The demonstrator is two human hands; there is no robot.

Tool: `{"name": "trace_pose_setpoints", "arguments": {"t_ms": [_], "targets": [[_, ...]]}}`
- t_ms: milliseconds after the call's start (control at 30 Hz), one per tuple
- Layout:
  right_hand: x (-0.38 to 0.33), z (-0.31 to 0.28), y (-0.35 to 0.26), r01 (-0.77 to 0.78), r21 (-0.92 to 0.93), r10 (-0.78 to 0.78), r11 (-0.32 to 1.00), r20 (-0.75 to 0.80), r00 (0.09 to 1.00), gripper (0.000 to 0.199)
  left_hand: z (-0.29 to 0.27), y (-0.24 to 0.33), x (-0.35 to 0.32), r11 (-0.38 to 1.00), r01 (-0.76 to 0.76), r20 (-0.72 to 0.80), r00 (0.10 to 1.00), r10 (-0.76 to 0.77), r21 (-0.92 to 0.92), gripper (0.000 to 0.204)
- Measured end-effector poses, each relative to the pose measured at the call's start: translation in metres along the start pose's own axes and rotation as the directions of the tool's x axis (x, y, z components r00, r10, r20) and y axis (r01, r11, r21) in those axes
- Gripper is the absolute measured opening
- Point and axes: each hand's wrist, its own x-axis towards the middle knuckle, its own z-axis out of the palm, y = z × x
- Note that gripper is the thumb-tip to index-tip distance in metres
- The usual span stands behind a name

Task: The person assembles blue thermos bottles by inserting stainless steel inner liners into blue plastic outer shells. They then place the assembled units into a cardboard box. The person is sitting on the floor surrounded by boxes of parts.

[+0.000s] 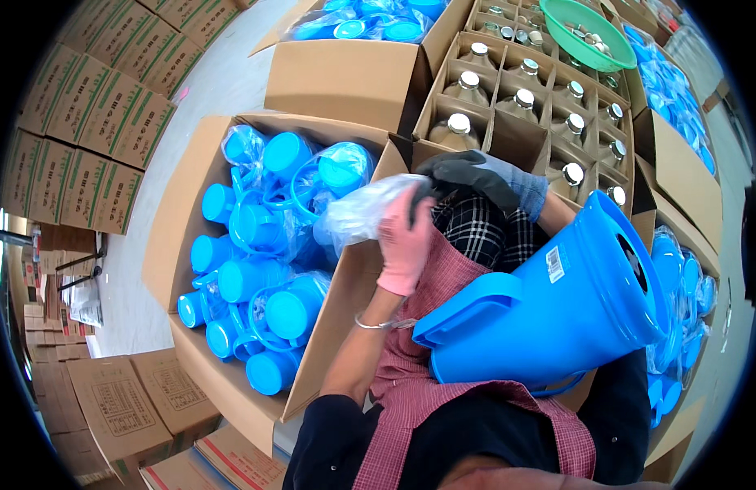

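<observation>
My left hand [405, 245], in a pink glove with dark fingertips, grips a crumpled clear plastic bag [362, 214] above the edge of the left carton. My right hand [480, 175], in a dark grey and black glove, meets it at the bag's end, its fingers bent and closed there; the exact fingertip hold is partly hidden. A large blue plastic jug [529, 306] lies tilted across my lap against my right arm, its handle toward the left and its round end at the upper right. A small white label sits on its side.
An open carton [325, 359] of bagged blue plastic pieces stands at my left. Ahead, a divided carton [496, 122] holds bottles with silvery caps, and a green basin [589, 37] rests on it. More cartons of blue parts [680, 286] flank my right; stacked boxes [84, 122] rise far left.
</observation>
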Motion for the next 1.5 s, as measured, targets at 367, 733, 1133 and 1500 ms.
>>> {"name": "trace_pose_setpoints", "arguments": {"t_ms": [367, 733, 1133, 1500], "targets": [[-0.078, -0.046, 0.015, 0.242, -0.132, -0.275, 0.961, -0.476, 0.835, 0.036, 0.033, 0.016, 0.041, 0.809, 0.415, 0.405, 0.881, -0.244, -0.416, 0.045], [-0.254, -0.018, -0.007, -0.201, -0.873, -0.696, 0.444, -0.477, 0.536, 0.034, 0.003, 0.048, 0.057, 0.831, -0.534, 0.384, 0.808, 0.448, 0.155, 0.034], [-0.263, 0.053, -0.019, -0.368, -0.568, 0.292, 0.736, -0.224, 0.930, 0.032, -0.100, -0.033, -0.079, 0.997, 0.076, 0.161, 0.984, -0.078, 0.015, 0.039], [-0.323, -0.021, 0.036, -0.362, -0.595, -0.400, 0.718, -0.777, 0.486, 0.037, -0.120, -0.013, -0.036, 0.625, 0.619, 0.675, 0.712, -0.193, -0.475, 0.042]]}}
